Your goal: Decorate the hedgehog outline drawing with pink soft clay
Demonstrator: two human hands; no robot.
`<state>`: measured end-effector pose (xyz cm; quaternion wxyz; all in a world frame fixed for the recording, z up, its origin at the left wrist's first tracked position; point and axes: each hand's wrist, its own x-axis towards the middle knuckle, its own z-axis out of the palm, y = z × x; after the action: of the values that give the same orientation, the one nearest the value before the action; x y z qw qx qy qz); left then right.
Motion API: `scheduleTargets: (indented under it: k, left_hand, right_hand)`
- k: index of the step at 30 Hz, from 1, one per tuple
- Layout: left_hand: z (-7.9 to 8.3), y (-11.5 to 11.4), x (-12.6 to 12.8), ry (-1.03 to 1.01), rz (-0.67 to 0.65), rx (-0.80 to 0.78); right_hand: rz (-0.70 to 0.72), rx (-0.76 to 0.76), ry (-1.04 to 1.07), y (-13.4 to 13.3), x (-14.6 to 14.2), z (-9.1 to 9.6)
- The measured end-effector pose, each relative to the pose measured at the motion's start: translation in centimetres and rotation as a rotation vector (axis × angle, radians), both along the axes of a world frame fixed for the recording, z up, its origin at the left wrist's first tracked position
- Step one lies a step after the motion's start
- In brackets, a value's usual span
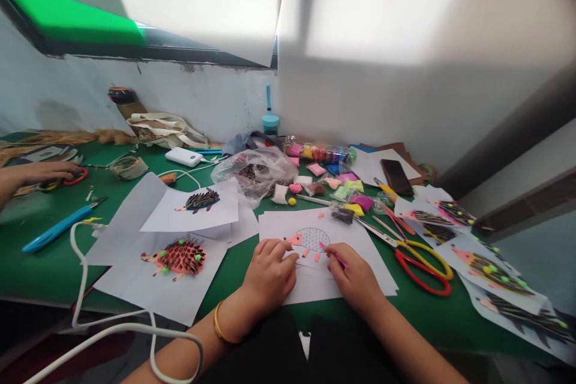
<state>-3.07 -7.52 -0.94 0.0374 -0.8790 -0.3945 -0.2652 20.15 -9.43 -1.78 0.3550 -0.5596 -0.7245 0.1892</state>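
My left hand [270,276], with a gold bangle on the wrist, rests curled on a white sheet [315,252] that carries a hedgehog drawing [310,239] with pink clay on its head and feet. The fingertips press on the paper just left of the drawing and hold nothing I can see. My right hand [353,273] is closed on a thin pink tool [330,254], its tip at the drawing's lower edge. Both hands lie near the front edge of the green table [45,264].
Finished hedgehog pictures [180,257] lie left, others [490,267] right. Red and yellow scissors [418,261], coloured clay packets [346,192], a plastic bag [256,174], a phone [396,176], a power bank [183,156] and a blue cutter [58,228] crowd the table. Another person's hand [40,173] is far left.
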Motion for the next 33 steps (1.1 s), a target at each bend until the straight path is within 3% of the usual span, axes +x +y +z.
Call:
scheduleTargets:
  k: [8,16,33]
  left_hand:
    - [-0.3,0.1,-0.1,0.007,0.007,-0.069]
    - [0.1,-0.1,0.0,0.092,-0.029,-0.070]
    - [-0.3,-0.3,0.2,0.108,0.001,-0.074]
  right_hand:
    - [0.077,0.034,0.038,-0.6,-0.5,0.7]
    - [0.118,-0.125,0.058,-0.9,-2.3,1.4]
    - [0.152,-0.181,0.050,-0.1,-1.9,1.1]
